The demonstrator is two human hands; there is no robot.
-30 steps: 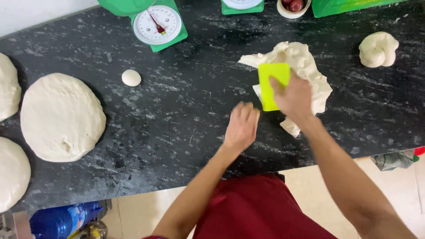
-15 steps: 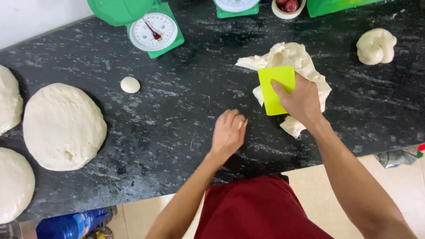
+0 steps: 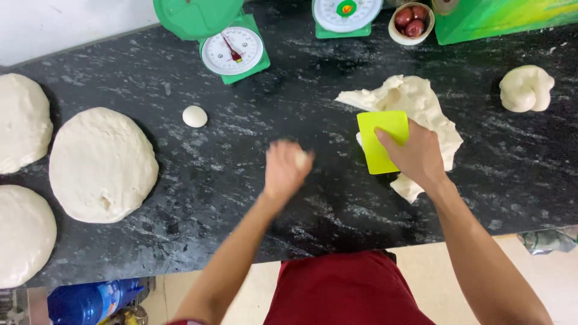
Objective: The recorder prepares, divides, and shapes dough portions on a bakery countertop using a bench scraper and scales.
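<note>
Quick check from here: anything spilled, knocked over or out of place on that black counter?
Nothing stands out. The green scale is upright, the round dough discs lie apart at the left, and the right hand presses a yellow scraper on the ragged dough mass. The left hand is motion-blurred.

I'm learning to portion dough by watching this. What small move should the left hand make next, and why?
Probably set its small dough piece down beside the small dough ball. The left hand is blurred over bare counter with a pale lump at its fingertips, while the right hand presses the yellow scraper on the dough mass.
</note>
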